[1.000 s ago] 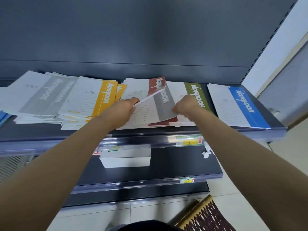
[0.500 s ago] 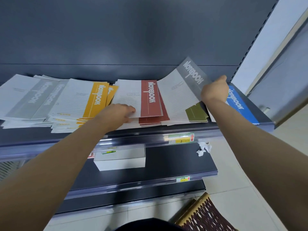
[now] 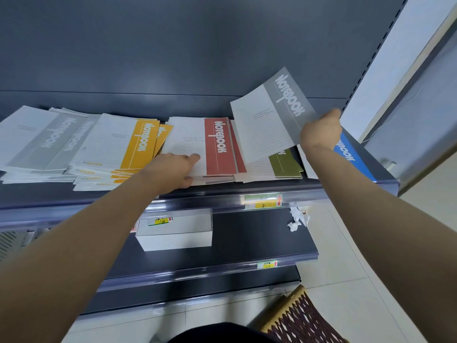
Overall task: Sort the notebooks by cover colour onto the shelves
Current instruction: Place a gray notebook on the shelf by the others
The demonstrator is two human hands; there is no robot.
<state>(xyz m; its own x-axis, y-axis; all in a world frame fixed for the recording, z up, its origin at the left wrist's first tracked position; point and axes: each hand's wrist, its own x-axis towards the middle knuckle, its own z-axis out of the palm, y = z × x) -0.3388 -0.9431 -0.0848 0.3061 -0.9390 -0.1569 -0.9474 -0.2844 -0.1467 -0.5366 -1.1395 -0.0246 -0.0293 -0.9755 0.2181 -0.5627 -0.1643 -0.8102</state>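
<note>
I'm holding the right hand (image 3: pixel 320 131) up over the right end of the dark grey metal shelf (image 3: pixel 37 194), grip clenched on the near corner of a thin white notebook with a grey title band (image 3: pixel 269 120). That notebook is hanging tilted in the air, its free end pointing up and left of the grip. I can't tell if its lower edge is touching the pile beneath.

Directly under that grip a white notebook with a blue band (image 3: pixel 351 154) is lying flat on the shelf, partly hidden by the wrist. Just left of and below the grip, an olive-green-banded notebook pile (image 3: pixel 284 164) is sitting half covered by the lifted one.

I'm resting the left hand (image 3: pixel 173 169) on the pile of red-banded white notebooks (image 3: pixel 217 144), grip released, fingers lying on the top cover, thumb at the pile's front edge. Just left of that grip a yellow-banded pile (image 3: pixel 141 144) is fanning out, and farther left a grey-banded pile (image 3: pixel 42 139) is lying.

On the next shelf down, a white rectangular box (image 3: pixel 178 233) is sitting below the left grip and a crumpled white paper scrap (image 3: pixel 296 219) is lying below the right grip.
</note>
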